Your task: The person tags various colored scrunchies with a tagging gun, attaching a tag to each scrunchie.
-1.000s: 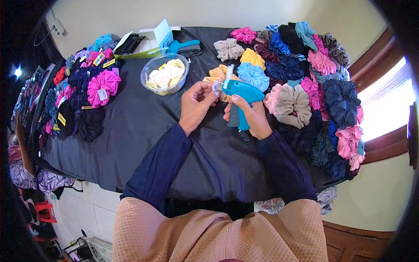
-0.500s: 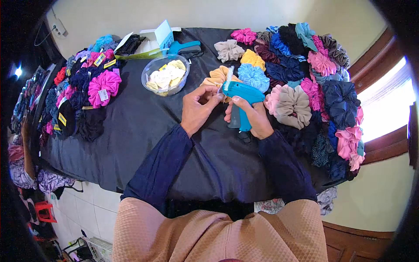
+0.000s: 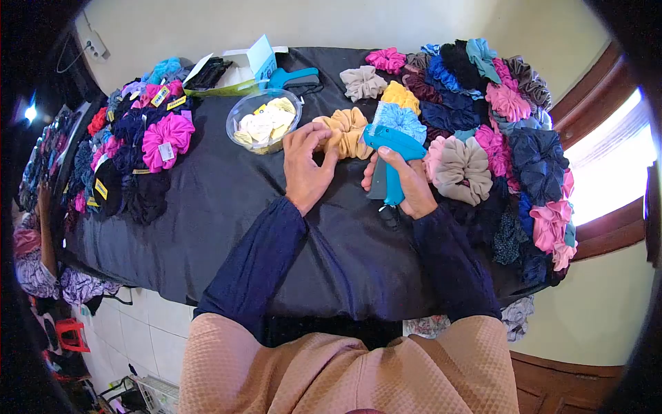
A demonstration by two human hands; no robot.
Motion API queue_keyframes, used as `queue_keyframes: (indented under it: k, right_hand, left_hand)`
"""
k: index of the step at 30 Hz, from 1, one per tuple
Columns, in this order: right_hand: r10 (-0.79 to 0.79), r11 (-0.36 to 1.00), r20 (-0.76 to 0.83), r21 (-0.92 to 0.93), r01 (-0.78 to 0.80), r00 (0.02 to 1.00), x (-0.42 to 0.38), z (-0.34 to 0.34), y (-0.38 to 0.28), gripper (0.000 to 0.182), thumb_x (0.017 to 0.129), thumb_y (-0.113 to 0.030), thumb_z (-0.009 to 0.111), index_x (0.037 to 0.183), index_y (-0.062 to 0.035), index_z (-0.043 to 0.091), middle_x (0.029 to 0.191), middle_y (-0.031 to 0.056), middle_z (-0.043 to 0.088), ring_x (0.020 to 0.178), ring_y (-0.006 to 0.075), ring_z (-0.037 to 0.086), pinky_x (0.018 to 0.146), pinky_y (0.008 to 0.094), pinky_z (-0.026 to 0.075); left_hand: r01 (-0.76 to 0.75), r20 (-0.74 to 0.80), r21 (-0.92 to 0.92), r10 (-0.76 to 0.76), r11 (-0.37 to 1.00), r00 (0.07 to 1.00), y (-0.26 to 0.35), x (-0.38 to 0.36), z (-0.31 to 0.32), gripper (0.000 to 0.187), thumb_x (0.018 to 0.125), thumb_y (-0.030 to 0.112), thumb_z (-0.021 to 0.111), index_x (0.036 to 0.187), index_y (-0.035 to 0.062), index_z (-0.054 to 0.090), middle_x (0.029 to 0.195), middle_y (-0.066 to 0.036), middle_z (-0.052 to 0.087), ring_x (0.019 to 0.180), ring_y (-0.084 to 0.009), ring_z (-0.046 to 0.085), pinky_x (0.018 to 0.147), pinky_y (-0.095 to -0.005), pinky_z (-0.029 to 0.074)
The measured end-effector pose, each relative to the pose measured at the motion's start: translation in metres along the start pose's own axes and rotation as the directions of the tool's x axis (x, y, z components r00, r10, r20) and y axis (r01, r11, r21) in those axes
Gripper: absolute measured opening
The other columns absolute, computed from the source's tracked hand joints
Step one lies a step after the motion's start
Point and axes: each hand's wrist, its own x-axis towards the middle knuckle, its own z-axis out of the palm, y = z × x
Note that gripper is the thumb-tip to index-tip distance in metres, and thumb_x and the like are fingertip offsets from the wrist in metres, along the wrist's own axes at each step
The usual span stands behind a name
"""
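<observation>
My left hand point(image 3: 308, 169) pinches the near left side of a mustard-tan scrunchie point(image 3: 350, 130) lying on the dark cloth. Its fingertips are partly hidden behind the fabric. In my right hand point(image 3: 412, 185) is a teal tagging gun point(image 3: 400, 143), gripped by its handle, with a comb of white fasteners standing up at its front. The gun's nose is just right of the scrunchie, apart from it. Beyond the gun are a light blue scrunchie point(image 3: 401, 121) and a yellow scrunchie point(image 3: 400, 95). A clear bowl point(image 3: 231, 123) of cream paper tags point(image 3: 270, 123) stands beside my left hand.
Untagged-looking scrunchies point(image 3: 458, 169) are heaped at the right. Another pile point(image 3: 167, 138) at the left carries yellow and white tags. An opened box point(image 3: 261, 61) and a teal-handled tool point(image 3: 293, 77) lie at the back. Another person's arm point(image 3: 45, 231) shows at far left.
The tagging gun has drawn back to the right, away from the scrunchie. My left hand has shifted slightly left, and more of the scrunchie shows.
</observation>
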Motion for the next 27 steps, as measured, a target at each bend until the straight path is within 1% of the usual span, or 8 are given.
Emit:
queue_keyframes:
  k: [4,6,9,13,16,21,25,27]
  right_hand:
    - [0.009,1.000,-0.011,-0.023,-0.009,1.000,-0.002,0.002,-0.001,0.029,0.094,-0.028,0.063,0.101,-0.0002,0.059,0.078,0.0112,0.066,0.064,0.0215,0.068,0.058,0.0330,0.057]
    - [0.002,1.000,0.013,-0.025,-0.001,1.000,-0.001,0.001,-0.001,0.028,0.093,-0.027,0.063,0.101,0.0000,0.059,0.078,0.0112,0.066,0.064,0.0214,0.068,0.058,0.0327,0.056]
    - [0.002,1.000,0.045,-0.029,-0.001,0.999,-0.002,0.001,-0.002,0.027,0.093,-0.026,0.063,0.101,0.0002,0.060,0.078,0.0110,0.066,0.064,0.0211,0.067,0.058,0.0322,0.056]
    - [0.008,0.997,0.058,-0.075,-0.004,0.998,-0.002,0.003,-0.002,0.025,0.093,-0.024,0.063,0.102,-0.0001,0.060,0.079,0.0102,0.066,0.064,0.0203,0.067,0.058,0.0320,0.055]
    - [0.046,0.993,0.038,-0.108,-0.042,0.998,-0.004,0.004,-0.004,0.024,0.093,-0.023,0.064,0.102,-0.0004,0.060,0.079,0.0096,0.066,0.064,0.0201,0.067,0.058,0.0319,0.055]
    - [0.026,0.996,0.058,-0.089,-0.021,0.998,-0.004,0.005,-0.004,0.024,0.093,-0.023,0.065,0.101,-0.0008,0.061,0.078,0.0096,0.066,0.064,0.0199,0.067,0.057,0.0316,0.055]
    - [0.031,0.994,0.070,-0.105,-0.024,0.997,-0.003,0.004,-0.002,0.024,0.092,-0.024,0.066,0.099,-0.0009,0.060,0.078,0.0096,0.066,0.063,0.0196,0.067,0.057,0.0314,0.055]
    - [0.043,0.993,0.073,-0.108,-0.035,0.996,-0.003,0.004,-0.003,0.025,0.092,-0.024,0.066,0.099,-0.0008,0.060,0.077,0.0095,0.066,0.063,0.0195,0.067,0.057,0.0314,0.055]
  left_hand:
    - [-0.049,0.012,0.079,0.048,0.996,0.999,-0.004,-0.002,0.000,0.024,0.077,0.010,0.073,0.100,0.0065,0.067,0.105,-0.006,0.064,0.103,-0.0283,0.053,0.088,-0.0369,0.045]
    - [0.099,0.068,0.019,-0.100,0.995,0.993,-0.007,-0.003,0.001,0.023,0.078,0.010,0.073,0.100,0.0057,0.067,0.101,-0.008,0.065,0.099,-0.0287,0.055,0.085,-0.0380,0.046]
    - [0.193,0.052,-0.056,-0.190,0.980,0.980,-0.009,-0.003,0.004,0.021,0.080,0.010,0.072,0.100,0.0053,0.067,0.097,-0.009,0.066,0.092,-0.0284,0.057,0.082,-0.0386,0.046]
    - [0.138,0.058,-0.028,-0.136,0.990,0.989,-0.011,-0.003,0.003,0.017,0.082,0.010,0.071,0.098,0.0047,0.068,0.093,-0.009,0.067,0.087,-0.0272,0.059,0.078,-0.0382,0.047]
    - [0.216,0.110,-0.034,-0.211,0.976,0.971,-0.009,-0.003,0.000,0.013,0.083,0.010,0.070,0.094,0.0039,0.069,0.092,-0.009,0.067,0.086,-0.0259,0.060,0.076,-0.0366,0.048]
    - [0.165,-0.006,-0.120,-0.167,0.979,0.986,-0.005,0.000,0.000,0.010,0.083,0.009,0.071,0.091,0.0034,0.070,0.092,-0.007,0.068,0.086,-0.0224,0.060,0.076,-0.0337,0.048]
    - [0.149,-0.037,-0.141,-0.156,0.979,0.987,0.002,0.000,-0.002,0.010,0.084,0.008,0.070,0.092,0.0034,0.069,0.094,-0.006,0.068,0.086,-0.0212,0.059,0.076,-0.0326,0.048]
    - [0.241,0.003,-0.221,-0.247,0.945,0.969,0.008,0.000,-0.004,0.010,0.084,0.007,0.070,0.093,0.0031,0.069,0.096,-0.007,0.067,0.086,-0.0215,0.059,0.076,-0.0315,0.048]
